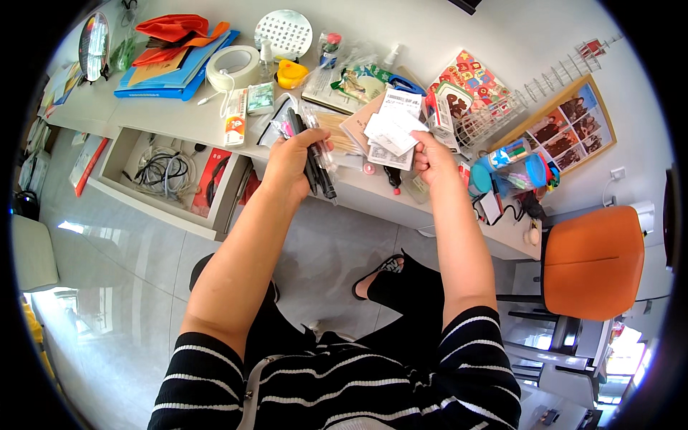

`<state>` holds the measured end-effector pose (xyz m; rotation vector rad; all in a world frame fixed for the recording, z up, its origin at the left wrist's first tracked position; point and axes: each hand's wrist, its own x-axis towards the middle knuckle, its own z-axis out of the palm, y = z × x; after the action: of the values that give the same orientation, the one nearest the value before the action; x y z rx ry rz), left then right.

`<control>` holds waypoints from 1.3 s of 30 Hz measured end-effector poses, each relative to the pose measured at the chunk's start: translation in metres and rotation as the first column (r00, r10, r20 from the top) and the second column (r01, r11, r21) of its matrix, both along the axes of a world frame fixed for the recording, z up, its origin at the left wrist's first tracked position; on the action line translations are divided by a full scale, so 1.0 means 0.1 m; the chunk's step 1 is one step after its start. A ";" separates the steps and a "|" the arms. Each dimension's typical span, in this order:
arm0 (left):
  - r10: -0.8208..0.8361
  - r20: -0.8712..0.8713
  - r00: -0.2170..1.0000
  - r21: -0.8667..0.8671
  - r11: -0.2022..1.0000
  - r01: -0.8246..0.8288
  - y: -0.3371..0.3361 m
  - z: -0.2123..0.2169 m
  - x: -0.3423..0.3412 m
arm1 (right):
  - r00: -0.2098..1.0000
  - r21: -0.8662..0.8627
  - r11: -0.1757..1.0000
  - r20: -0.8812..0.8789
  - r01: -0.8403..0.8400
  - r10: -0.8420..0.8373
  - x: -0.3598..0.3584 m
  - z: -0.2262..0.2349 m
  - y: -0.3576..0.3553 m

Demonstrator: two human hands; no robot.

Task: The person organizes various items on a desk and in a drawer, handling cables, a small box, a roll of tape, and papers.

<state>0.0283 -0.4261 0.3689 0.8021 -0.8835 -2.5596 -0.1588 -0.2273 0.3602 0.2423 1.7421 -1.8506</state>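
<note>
My left hand [290,163] grips a bundle of pens and markers [315,161], dark ones with a pink one among them, held over the front edge of the white desk [179,115]. My right hand [432,158] holds a small stack of white paper slips and receipts [390,129] just to the right of the pens. Both hands hover above the desk edge, close together. A sandalled foot [378,271] shows on the tiled floor below.
An open drawer [165,179] with cables sits at the left. The desk carries a tape roll [233,66], blue and orange folders [175,54], a yellow duck toy [292,73], a wire basket [487,118] and a framed picture [573,122]. An orange chair [591,261] stands at the right.
</note>
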 end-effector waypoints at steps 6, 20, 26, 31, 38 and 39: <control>0.040 -0.047 0.998 0.064 0.997 -0.037 -0.11 0.00 0.01 | 0.949 -0.118 0.954 -0.194 -0.275 0.249 0.60 0.52 0.05; 0.187 -0.047 0.981 0.047 0.982 -0.185 -0.45 0.09 0.14 | 0.610 0.512 0.452 0.192 -0.731 0.769 2.06 -2.41 0.66; 0.098 0.008 0.995 0.036 0.994 -0.098 -0.36 0.04 0.16 | 0.657 0.473 0.797 -0.470 -0.376 0.589 1.75 -1.51 0.13; 0.120 0.005 0.993 0.023 0.993 -0.120 -0.34 0.09 0.13 | 0.337 0.619 0.769 -0.767 0.161 0.546 1.00 -0.16 -0.34; 0.134 0.002 0.991 0.034 0.990 -0.134 -0.29 0.07 0.10 | 0.402 0.862 0.438 -0.506 0.255 0.763 0.90 -0.10 -0.33; 0.132 0.000 0.991 0.037 0.991 -0.132 -0.30 0.07 0.10 | 0.424 0.867 0.435 -0.498 0.243 0.756 0.93 -0.10 -0.30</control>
<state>0.0381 -0.4558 0.3759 0.8385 -0.7577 -2.4681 -0.0663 -0.2578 0.3497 -0.8589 3.0828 -0.4511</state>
